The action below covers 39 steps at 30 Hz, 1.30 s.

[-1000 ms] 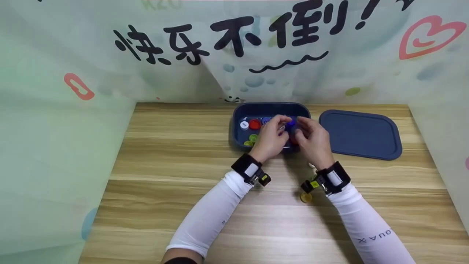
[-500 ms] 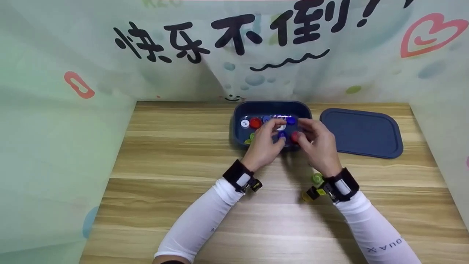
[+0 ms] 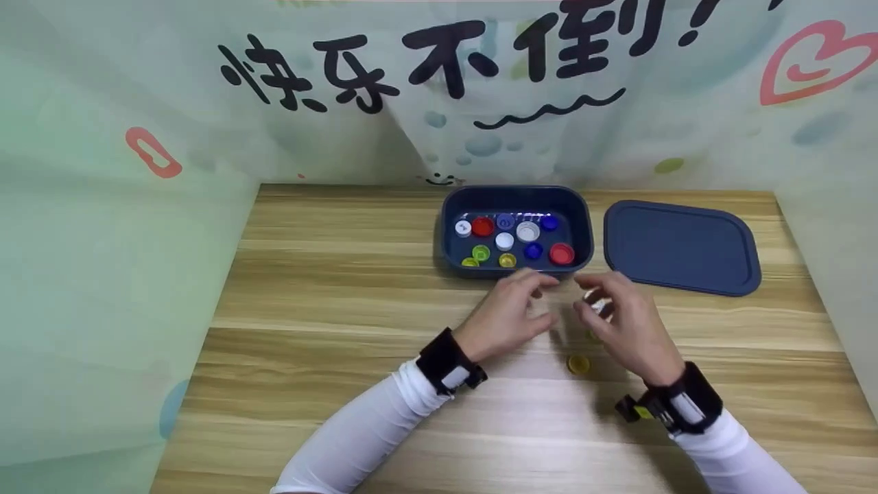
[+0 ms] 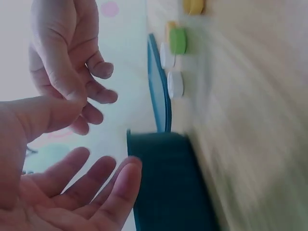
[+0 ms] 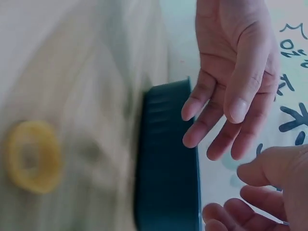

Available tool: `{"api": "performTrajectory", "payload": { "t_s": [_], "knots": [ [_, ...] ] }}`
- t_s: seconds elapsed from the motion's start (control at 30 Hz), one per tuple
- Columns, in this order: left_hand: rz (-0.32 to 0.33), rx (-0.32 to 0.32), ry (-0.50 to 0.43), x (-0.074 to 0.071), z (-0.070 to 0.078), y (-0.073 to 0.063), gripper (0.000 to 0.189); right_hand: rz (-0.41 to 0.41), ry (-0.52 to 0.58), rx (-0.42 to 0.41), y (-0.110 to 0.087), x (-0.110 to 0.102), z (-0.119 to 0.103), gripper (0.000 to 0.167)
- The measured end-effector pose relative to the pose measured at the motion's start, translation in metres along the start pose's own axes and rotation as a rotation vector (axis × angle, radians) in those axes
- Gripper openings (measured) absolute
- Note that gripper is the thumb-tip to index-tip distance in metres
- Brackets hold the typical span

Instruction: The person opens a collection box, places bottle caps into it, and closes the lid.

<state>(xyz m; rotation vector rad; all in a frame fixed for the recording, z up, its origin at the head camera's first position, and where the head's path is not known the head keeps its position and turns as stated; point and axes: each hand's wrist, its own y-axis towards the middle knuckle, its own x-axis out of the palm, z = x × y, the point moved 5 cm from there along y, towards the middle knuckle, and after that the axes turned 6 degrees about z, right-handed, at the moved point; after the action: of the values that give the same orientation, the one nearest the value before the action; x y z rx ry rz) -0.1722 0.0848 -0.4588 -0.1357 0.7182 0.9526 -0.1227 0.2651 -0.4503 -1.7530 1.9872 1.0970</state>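
A dark blue box [image 3: 449, 257] holds several bottle caps, including a red cap [image 3: 561, 254], a blue cap [image 3: 534, 250] and a large white cap [image 3: 527, 231]. My left hand [image 3: 504, 315] hovers before its front wall, fingers bent loosely and nothing in them. To its right, my right hand [image 3: 634, 329] hangs above loose caps, also holding nothing. Under its fingers a white cap [image 3: 595, 299] partly shows. A yellow cap [image 3: 578, 363] lies nearer on the table. From the left wrist, a green cap [image 4: 178, 40] and another white cap [image 4: 175, 85] appear below my right hand.
The flat blue lid [image 3: 686, 247] lies on the wooden table [image 3: 329, 288] just right of the box. A printed cloth backdrop [image 3: 357, 144] rises behind the box and along both sides.
Both hands have drawn back from over the box toward the table's front, my right hand also moving rightward. The red and blue caps that were by the fingertips now lie uncovered in the box.
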Motion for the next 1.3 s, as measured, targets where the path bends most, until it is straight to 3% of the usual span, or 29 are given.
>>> {"api": "performTrajectory", "payload": {
  "t_s": [0.27,0.5,0.67,0.83,1.0,1.3],
  "knots": [
    [-0.158,0.035,0.185,0.031,0.008,-0.017,0.057,-0.150,-0.057,-0.007,-0.037,0.005,0.004,0.041],
    [-0.217,0.060,0.349,0.053,0.009,-0.022,0.051,-0.279,-0.151,0.041,-0.061,0.013,0.014,0.046],
    [-0.250,0.066,0.418,0.066,0.008,-0.021,0.041,-0.286,-0.170,0.050,-0.067,0.018,0.020,0.038],
    [-0.273,0.066,0.439,0.074,0.005,-0.021,0.032,-0.270,-0.152,0.046,-0.068,0.021,0.021,0.028],
    [-0.250,0.082,0.409,0.076,0.007,-0.022,0.017,-0.253,-0.142,0.035,-0.069,0.024,0.019,0.024],
    [-0.191,0.051,0.300,0.064,0.009,-0.020,0.017,-0.223,-0.100,0.055,-0.061,0.019,0.014,0.026]
  ]
}}
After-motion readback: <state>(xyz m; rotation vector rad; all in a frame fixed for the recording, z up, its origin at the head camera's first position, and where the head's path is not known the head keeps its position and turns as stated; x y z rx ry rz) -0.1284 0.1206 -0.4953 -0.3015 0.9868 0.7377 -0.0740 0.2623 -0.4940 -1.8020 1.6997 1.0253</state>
